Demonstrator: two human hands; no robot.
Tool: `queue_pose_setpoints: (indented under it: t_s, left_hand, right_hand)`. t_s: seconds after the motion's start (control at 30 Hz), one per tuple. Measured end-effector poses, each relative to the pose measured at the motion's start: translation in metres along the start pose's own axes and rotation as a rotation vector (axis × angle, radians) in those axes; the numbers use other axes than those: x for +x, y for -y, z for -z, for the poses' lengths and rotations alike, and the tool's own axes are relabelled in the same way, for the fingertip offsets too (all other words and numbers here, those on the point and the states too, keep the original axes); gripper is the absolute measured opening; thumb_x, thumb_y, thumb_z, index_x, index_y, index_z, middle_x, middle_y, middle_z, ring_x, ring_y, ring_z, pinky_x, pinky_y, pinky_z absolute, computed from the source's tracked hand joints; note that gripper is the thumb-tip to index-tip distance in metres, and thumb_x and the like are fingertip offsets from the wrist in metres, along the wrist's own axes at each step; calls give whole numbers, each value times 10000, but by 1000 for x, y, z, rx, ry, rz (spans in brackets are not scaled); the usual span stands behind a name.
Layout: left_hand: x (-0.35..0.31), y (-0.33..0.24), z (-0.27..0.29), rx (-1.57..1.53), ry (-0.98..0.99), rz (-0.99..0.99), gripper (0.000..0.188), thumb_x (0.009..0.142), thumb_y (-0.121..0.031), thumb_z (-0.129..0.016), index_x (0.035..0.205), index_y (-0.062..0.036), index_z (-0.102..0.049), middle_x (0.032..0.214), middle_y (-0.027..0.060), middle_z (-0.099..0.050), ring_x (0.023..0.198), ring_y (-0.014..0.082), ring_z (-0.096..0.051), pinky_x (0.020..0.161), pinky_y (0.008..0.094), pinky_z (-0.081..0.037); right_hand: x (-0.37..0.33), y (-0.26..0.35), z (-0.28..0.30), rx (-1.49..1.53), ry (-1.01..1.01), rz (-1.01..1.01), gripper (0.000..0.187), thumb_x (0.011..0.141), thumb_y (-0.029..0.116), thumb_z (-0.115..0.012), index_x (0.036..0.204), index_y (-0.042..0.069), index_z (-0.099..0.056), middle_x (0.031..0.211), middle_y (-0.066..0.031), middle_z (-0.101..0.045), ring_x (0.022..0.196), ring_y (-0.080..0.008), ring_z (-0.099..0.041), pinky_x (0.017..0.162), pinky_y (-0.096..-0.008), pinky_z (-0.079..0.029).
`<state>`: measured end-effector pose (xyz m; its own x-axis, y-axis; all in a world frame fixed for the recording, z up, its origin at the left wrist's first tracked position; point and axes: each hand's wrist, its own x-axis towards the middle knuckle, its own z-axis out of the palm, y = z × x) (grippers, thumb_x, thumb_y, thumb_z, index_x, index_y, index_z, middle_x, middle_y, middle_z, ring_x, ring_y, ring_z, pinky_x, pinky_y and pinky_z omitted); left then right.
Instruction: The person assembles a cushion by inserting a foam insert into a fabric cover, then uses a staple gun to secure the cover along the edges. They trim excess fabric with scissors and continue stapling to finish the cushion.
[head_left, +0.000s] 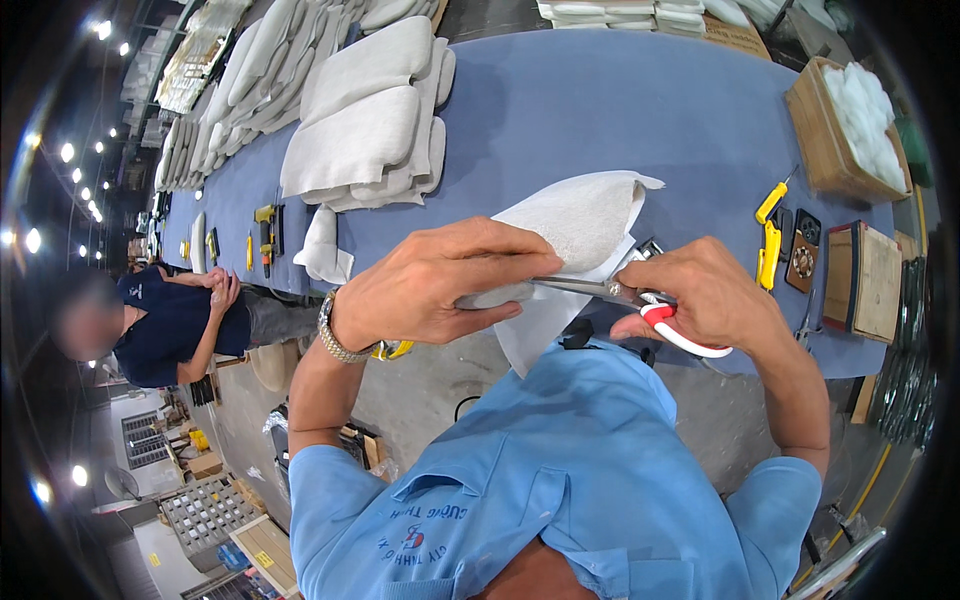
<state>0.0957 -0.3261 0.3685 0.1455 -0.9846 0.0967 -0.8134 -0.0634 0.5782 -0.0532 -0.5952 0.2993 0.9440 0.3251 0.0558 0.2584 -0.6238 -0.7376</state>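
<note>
My left hand [435,280] pinches a light grey fabric piece [585,222], whose white underside hangs down over the table's near edge. A rounded grey end of the piece shows below my left fingers. My right hand [710,295] is closed on a pair of scissors [672,328] with red and white handles. The blades run left along the fabric, toward my left fingertips. Whether they are parted cannot be made out. A small metal thing [650,248] lies partly hidden behind my right fingers.
On the blue-covered table [600,110] lie stacked grey covers [360,110], a small padded piece [322,245], yellow cutters [770,250], a phone [804,240] and a box of white stuffing [840,150]. A nail gun [266,235] lies farther left. Another person [170,325] stands at left.
</note>
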Motion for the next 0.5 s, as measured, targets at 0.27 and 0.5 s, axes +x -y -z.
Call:
queue_pose_setpoints:
  t_s: [0.27,0.5]
  left_hand:
    - [2,2,2,46,-33,-43,573,680,-7,-886,1230,-76,-740,1291,125,-679,1157,322,-687,956,397,-575]
    - [-14,-1,-4,-31,-67,49,551,684,-7,-876,1216,-34,-737,1283,149,-692,1198,324,-679,987,400,-565]
  right_hand:
    - [-2,-22,-12,370,40,37,566,798,570,-817,985,45,-718,707,-132,-637,617,-336,-599,593,-398,-468]
    - [-11,-28,-47,336,-38,44,582,779,543,-842,1051,41,-725,768,-135,-670,677,-317,-632,640,-366,-498]
